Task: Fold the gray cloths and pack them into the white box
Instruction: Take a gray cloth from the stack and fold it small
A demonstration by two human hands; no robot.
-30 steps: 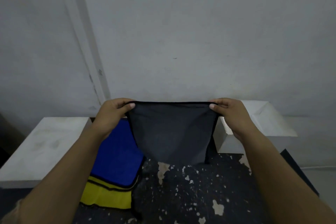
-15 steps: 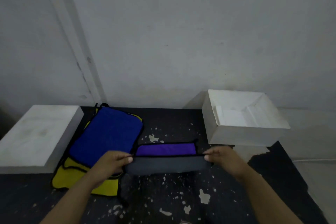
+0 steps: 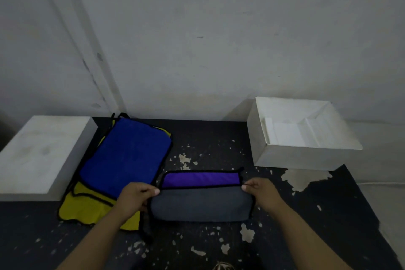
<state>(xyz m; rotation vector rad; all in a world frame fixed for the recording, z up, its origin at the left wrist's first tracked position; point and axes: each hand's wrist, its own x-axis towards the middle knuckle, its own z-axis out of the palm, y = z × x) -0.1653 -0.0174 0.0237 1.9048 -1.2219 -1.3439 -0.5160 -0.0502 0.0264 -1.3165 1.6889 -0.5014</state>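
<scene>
Apparently soft, plush gray cloth [image 3: 200, 204]

A gray cloth [image 3: 200, 204] lies folded on the dark, chipped table [image 3: 208, 151], a purple strip [image 3: 200, 178] showing along its far edge. The left hand [image 3: 135, 198] and right hand [image 3: 262, 192] pinch its upper corners. A white box [image 3: 293, 158] sits open to the right; blue cloth [image 3: 126, 153] over yellow cloth [image 3: 85, 206] lies to the left.

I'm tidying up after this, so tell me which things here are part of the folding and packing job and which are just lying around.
Part of the job:
gray cloth, its top corners pinched by the left hand and right hand
white box, open, right

Just lying about:
blue cloth
yellow cloth under it
white block, left
</scene>
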